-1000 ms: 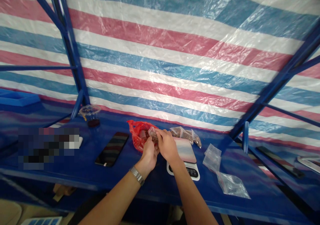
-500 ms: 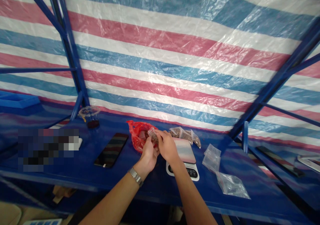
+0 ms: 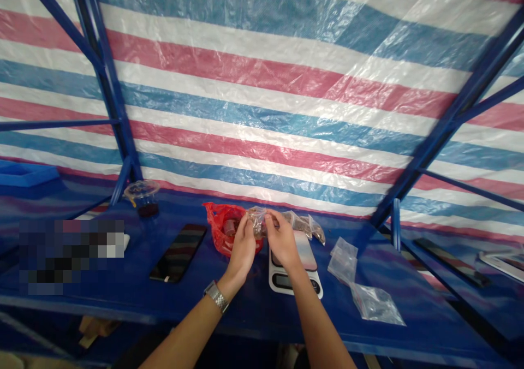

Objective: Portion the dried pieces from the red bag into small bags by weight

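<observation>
Between my two hands is a small clear zip bag (image 3: 257, 221) with brownish contents that I cannot make out. My left hand (image 3: 244, 244) pinches its left side, and my right hand (image 3: 281, 238) pinches its right side. Just behind my left hand lies an opened red plastic bag (image 3: 221, 238) with a small clear cup and dark bits inside. A white kitchen scale (image 3: 282, 283) stands partly under my right hand and forearm. Beyond it lie several filled zip bags (image 3: 303, 225) in a row.
Flat empty zip bags (image 3: 374, 303) lie right of the scale. To the left are a black phone (image 3: 179, 253) and a clear plastic cup with dark liquid (image 3: 143, 198). Blue frame posts (image 3: 110, 96) rise before a striped sheet (image 3: 266, 85). A blue tray (image 3: 27, 173) sits far left.
The zip bag has come up and slightly right from over the red bag. My hands have moved apart, now one on each side of it. The view has shifted slightly.
</observation>
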Motion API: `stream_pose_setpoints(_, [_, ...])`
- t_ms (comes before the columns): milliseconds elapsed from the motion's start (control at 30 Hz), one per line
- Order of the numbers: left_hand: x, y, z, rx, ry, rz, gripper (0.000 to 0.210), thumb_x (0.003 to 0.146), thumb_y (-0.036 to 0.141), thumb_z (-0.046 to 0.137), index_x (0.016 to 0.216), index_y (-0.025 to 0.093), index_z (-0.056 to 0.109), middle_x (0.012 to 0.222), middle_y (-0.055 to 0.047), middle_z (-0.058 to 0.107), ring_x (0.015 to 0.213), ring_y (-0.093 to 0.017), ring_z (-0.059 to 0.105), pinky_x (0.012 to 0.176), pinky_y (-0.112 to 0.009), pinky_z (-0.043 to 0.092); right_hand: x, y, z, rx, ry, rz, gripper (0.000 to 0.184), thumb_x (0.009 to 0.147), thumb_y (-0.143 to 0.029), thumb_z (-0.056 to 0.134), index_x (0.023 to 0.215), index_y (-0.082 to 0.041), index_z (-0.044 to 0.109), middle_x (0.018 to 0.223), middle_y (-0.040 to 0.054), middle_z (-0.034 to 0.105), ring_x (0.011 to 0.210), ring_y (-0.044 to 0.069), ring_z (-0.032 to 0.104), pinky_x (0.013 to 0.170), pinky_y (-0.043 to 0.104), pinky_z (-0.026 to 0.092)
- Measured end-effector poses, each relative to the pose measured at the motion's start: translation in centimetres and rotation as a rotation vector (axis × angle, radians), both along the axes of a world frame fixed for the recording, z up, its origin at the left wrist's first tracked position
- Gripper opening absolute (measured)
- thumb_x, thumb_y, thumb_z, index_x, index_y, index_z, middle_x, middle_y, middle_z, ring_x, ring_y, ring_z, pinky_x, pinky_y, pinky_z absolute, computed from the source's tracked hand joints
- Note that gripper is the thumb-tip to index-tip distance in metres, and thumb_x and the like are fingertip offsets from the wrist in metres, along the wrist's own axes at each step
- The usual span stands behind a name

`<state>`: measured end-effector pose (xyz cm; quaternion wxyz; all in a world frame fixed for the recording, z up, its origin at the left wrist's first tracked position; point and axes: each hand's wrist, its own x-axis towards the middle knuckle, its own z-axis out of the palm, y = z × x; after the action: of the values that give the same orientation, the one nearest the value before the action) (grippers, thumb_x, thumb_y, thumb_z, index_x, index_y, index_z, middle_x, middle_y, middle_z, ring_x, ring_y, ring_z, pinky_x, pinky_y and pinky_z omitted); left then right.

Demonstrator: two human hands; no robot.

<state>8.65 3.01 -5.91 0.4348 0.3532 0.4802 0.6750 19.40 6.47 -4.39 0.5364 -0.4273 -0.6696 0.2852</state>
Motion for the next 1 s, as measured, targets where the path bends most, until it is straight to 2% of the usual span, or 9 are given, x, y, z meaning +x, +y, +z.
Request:
stream_pose_setpoints(67, [0.1, -0.1, 0.1, 0.074, 0.235, 0.031, 0.037, 0.102, 0.035, 0.049, 0.135, 0.025, 0.061, 0.147, -0.008, 0.063, 0.14, -0.025, 0.055, 0.12, -0.044, 0.042, 0.6, -0.3, 0.5, 0.003, 0.065, 0.026, 0.039, 0.097, -0.049, 0.052, 0.106, -0.018, 0.072, 0.104, 0.01, 0.077, 0.096, 0.025, 0.071, 0.09, 0.037, 0.055])
stream_pose_setpoints(133, [0.5, -0.4, 0.3, 0.119, 0.411, 0.021, 0.04, 0.103, 0.035, 0.045, 0.138, 0.024, 0.061, 0.149, -0.008, 0.061, 0.144, -0.023, 0.051, 0.125, -0.043, 0.034, 1.3, -0.4, 0.8, 0.007, 0.095, 0.036, 0.038, 0.096, -0.051, 0.053, 0.101, -0.018, 0.072, 0.101, 0.0091, 0.077, 0.094, 0.024, 0.071, 0.089, 0.036, 0.055])
stream_pose_setpoints(267, [1.4, -0.9, 0.7, 0.117, 0.602, -0.019, 0.04, 0.103, 0.039, 0.044, 0.134, 0.02, 0.062, 0.138, -0.012, 0.068, 0.132, -0.025, 0.061, 0.117, -0.045, 0.043, 3.4, 0.0, 0.4, -0.019, 0.046, -0.047, 0.037, 0.094, -0.051, 0.052, 0.1, -0.018, 0.071, 0.092, 0.0084, 0.076, 0.082, 0.024, 0.071, 0.08, 0.036, 0.055])
stream_pose_setpoints(433, [2.1, -0.5, 0.0, 0.141, 0.866, -0.015, 0.033, 0.102, 0.033, 0.041, 0.114, 0.02, 0.07, 0.116, -0.012, 0.074, 0.117, -0.028, 0.065, 0.108, -0.047, 0.047, 7.3, 0.9, -1.4, -0.065, -0.339, -0.288, 0.028, 0.09, -0.038, 0.052, 0.09, -0.02, 0.074, 0.085, 0.0082, 0.076, 0.083, 0.027, 0.071, 0.082, 0.039, 0.053])
stream_pose_setpoints(500, [2.1, 0.0, -0.5, 0.14, 0.906, -0.001, 0.032, 0.101, 0.029, 0.042, 0.112, 0.019, 0.07, 0.115, -0.012, 0.074, 0.115, -0.029, 0.064, 0.107, -0.047, 0.048, 8.6, 1.1, -2.1, -0.04, -0.442, -0.347, 0.029, 0.089, -0.036, 0.053, 0.093, -0.021, 0.077, 0.088, 0.009, 0.075, 0.087, 0.027, 0.07, 0.087, 0.04, 0.053])
stream_pose_setpoints(567, [2.0, 0.4, -0.9, 0.15, 0.902, 0.008, 0.031, 0.101, 0.026, 0.042, 0.111, 0.019, 0.07, 0.113, -0.012, 0.073, 0.112, -0.028, 0.064, 0.105, -0.047, 0.049, 9.6, 1.5, -2.6, -0.003, -0.448, -0.385, 0.032, 0.089, -0.038, 0.053, 0.099, -0.02, 0.078, 0.092, 0.0102, 0.075, 0.091, 0.027, 0.07, 0.092, 0.041, 0.052])
stream_pose_setpoints(767, [1.0, 0.8, -1.1, 0.233, 0.851, 0.033, 0.025, 0.097, 0.019, 0.046, 0.099, 0.023, 0.07, 0.104, -0.008, 0.074, 0.106, -0.026, 0.066, 0.102, -0.044, 0.049, 12.8, 2.6, -3.5, -0.022, -0.224, -0.382, 0.043, 0.091, -0.05, 0.051, 0.105, -0.019, 0.078, 0.108, 0.0124, 0.077, 0.096, 0.029, 0.069, 0.091, 0.043, 0.053])
stream_pose_setpoints(900, [0.8, 0.6, -0.9, 0.249, 0.88, 0.044, 0.024, 0.095, 0.016, 0.047, 0.096, 0.025, 0.07, 0.102, -0.007, 0.073, 0.106, -0.025, 0.066, 0.102, -0.043, 0.05, 14.5, 2.6, -4.1, -0.033, -0.224, -0.429, 0.046, 0.093, -0.052, 0.048, 0.101, -0.018, 0.078, 0.105, 0.0134, 0.078, 0.094, 0.03, 0.068, 0.09, 0.044, 0.052])
stream_pose_setpoints(1000, [1.0, 0.5, -1.0, 0.283, 0.933, 0.032, 0.024, 0.094, 0.015, 0.049, 0.1, 0.024, 0.07, 0.108, -0.007, 0.073, 0.111, -0.026, 0.064, 0.106, -0.044, 0.049, 14.2, 2.5, -4.3, -0.023, -0.258, -0.437, 0.043, 0.093, -0.049, 0.048, 0.099, -0.018, 0.079, 0.101, 0.0123, 0.078, 0.09, 0.029, 0.068, 0.088, 0.042, 0.052])
